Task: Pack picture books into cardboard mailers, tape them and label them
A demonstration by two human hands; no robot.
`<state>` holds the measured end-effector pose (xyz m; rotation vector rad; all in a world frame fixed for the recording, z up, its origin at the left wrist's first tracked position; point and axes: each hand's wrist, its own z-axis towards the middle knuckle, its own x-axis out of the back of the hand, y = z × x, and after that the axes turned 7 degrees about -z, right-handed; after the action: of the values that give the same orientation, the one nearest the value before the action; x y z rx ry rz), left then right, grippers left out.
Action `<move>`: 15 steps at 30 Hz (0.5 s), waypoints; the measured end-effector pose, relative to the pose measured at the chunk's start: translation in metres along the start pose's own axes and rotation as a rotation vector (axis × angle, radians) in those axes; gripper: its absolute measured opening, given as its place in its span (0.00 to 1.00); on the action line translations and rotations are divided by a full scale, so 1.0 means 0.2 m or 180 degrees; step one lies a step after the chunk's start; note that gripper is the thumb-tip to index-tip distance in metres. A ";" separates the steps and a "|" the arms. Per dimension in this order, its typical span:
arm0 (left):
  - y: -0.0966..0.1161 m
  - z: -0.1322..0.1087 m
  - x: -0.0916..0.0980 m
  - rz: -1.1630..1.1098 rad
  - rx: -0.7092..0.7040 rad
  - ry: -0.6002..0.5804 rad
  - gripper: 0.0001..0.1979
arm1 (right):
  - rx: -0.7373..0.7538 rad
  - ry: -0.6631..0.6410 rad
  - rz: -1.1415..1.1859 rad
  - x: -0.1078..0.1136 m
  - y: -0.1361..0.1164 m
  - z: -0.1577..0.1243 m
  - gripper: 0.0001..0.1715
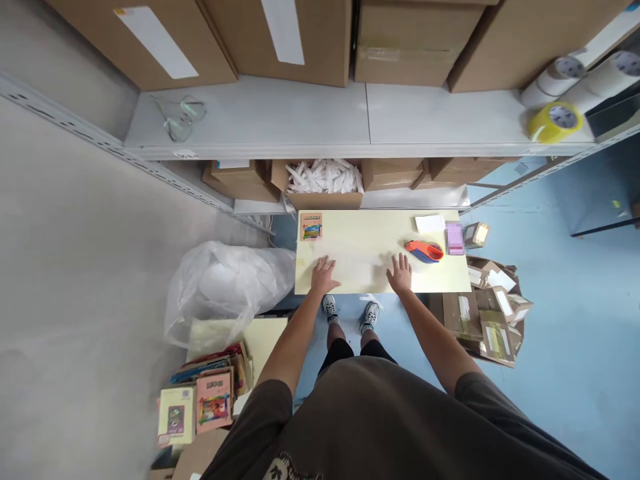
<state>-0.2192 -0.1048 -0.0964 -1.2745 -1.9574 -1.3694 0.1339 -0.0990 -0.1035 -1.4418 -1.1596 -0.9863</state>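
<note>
My left hand (pixel 325 275) rests near the front edge of a pale yellow table (pixel 370 227), its fingers outstretched. Further right, my right hand (pixel 401 273) lies on the same table with fingers spread. Between the hands shows a faint whitish, see-through sheet (pixel 361 260), perhaps thin plastic; its edges are hard to make out. An orange and blue tape cutter (pixel 424 251) is just beyond my right hand. Past my left hand, at the far left corner, lies a small pinkish picture book (pixel 311 227).
White slips (pixel 429 224) and a blurred purple item (pixel 455 238) lie at the table's right. An open box of white rolls (pixel 325 179) stands behind. Opened cartons (pixel 493 313) are right, a plastic bag (pixel 230 280) left, and books (pixel 214 399) behind left. Shelving (pixel 260 120) overhangs the back.
</note>
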 end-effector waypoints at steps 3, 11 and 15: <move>-0.08 -0.04 0.06 -0.0260 0.0568 0.0834 0.27 | 0.0436 0.0148 0.0159 0.00 -0.10 -0.02 0.30; -0.39 0.01 0.27 -0.0688 0.1540 0.1166 0.18 | 0.0681 -0.0863 -0.0035 -0.14 -0.30 -0.06 0.36; -0.57 -0.06 0.43 -0.0748 0.2044 0.1713 0.21 | 0.0650 -0.0859 -0.0065 -0.18 -0.27 -0.07 0.38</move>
<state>-0.3611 -0.0891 -0.0829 -0.3457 -1.9393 -0.9147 0.0730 -0.1164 -0.1251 -1.4286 -1.4294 -0.6774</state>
